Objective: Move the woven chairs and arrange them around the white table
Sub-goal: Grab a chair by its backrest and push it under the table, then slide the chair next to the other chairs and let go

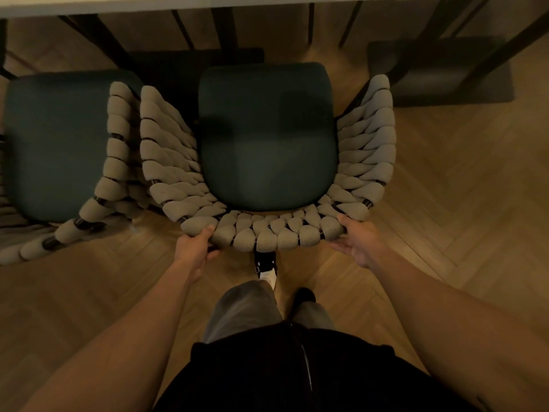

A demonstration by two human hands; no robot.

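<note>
Left hand [197, 243] clamped on woven chair [267, 138] back rim, right hand [361, 243] apart, only touching; uneven push likely skews it into neighbouring chair [59, 150].

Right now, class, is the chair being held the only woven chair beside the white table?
No: a second woven chair stands to the left of the held chair, both facing the white table.
</note>
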